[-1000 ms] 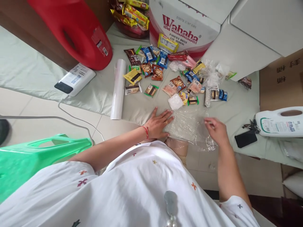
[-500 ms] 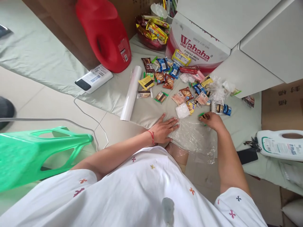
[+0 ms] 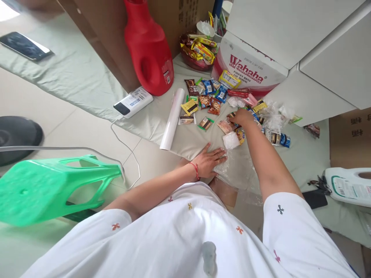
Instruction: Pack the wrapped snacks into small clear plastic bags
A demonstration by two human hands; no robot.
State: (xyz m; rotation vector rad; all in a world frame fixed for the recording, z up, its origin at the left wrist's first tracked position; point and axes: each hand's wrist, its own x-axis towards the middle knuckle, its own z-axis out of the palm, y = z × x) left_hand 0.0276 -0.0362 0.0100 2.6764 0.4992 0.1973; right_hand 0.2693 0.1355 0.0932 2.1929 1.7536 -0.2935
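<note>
My left hand (image 3: pixel 208 161) lies flat with fingers spread, pressing on a sheet of clear plastic film (image 3: pixel 232 170) at the cloth's front edge. Among the wrapped snacks, my right hand (image 3: pixel 242 117) points down with curled fingers, closed on a small dark wrapped snack (image 3: pixel 236 126) that is mostly hidden. Just beside those fingers are a pink packet (image 3: pixel 224 126) and a brown cookie packet, partly covered. A white wrapped block (image 3: pixel 231 140) sits between my two hands, touching a yellow cookie packet (image 3: pixel 240 136). More small packets (image 3: pixel 214 105) are spread behind.
A white roll (image 3: pixel 172 119), a power bank (image 3: pixel 133 102) with a cable and a red jug (image 3: pixel 150 54) stand left. Behind are a snack bowl (image 3: pixel 198 60) and a Wahaha carton (image 3: pixel 249 65). A white bottle (image 3: pixel 348 185) lies right; a green stool (image 3: pixel 58 189) is left.
My right hand has moved from the film's right side, where it held a green-edged snack, up and left into the snack pile. My left hand stays on the film. The view has shifted left.
</note>
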